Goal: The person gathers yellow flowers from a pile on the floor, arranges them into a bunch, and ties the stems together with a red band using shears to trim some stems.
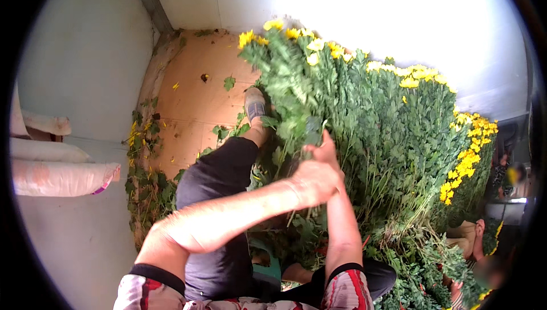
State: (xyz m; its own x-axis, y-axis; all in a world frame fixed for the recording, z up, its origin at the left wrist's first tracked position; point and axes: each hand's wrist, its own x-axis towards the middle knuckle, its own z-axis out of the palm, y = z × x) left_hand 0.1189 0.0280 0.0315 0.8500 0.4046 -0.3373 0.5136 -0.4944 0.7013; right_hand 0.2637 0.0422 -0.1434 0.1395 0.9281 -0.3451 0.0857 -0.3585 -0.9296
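Note:
Green stems of a leafy bunch of yellow chrysanthemums (295, 83) reach up from my hands, the bunch partly blurred. My right hand (323, 150) is at its lower part, forefinger and thumb around the leafy stems. Across my right wrist lies my left hand (316, 184), its fingers curled; what they grip is hidden. Just right of the bunch stands a dense row of chrysanthemums (384, 122), leaning on the pale wall, yellow heads at the top. Some stem ends show below my left hand.
Cut leaves and petals (149, 182) lie along the left wall and on the brown floor board (196, 79). Rolled pale sacks (60, 177) are at the far left. A green plastic stool (266, 263) is beneath me. Another person's hand (479, 228) shows at the lower right, beside more flowers.

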